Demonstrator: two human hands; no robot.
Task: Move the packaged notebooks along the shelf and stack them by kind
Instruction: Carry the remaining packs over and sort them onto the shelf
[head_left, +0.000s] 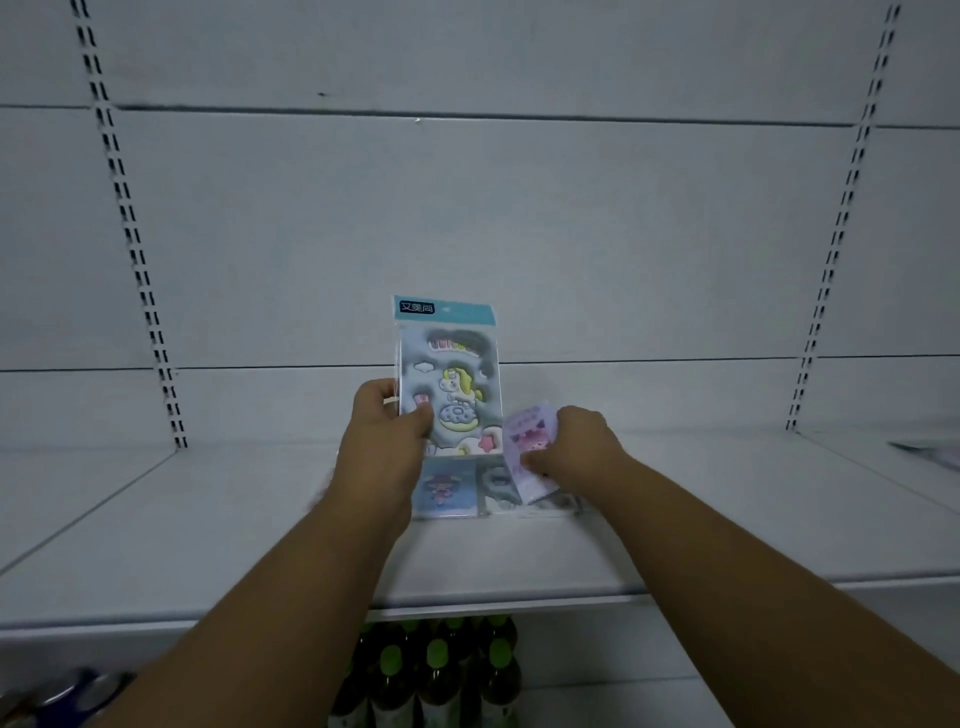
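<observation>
Wide white shelf (208, 519), bare but for a small cluster at its middle. Two packs (449, 488) lie flat there side by side, a blue one and a greyer one. Above them the left hand (387, 431) pinches the unicorn pack (449, 379) by its lower left edge, upright, long axis vertical, header on top. Just right of it, the right hand (574, 441) grips a smaller lilac pack (527, 447), tilted, over the greyer flat one. So four packs counted. The unicorn pack seems to match that grey one, down and right of the left hand. Green-capped bottles (441, 670) stand below.
</observation>
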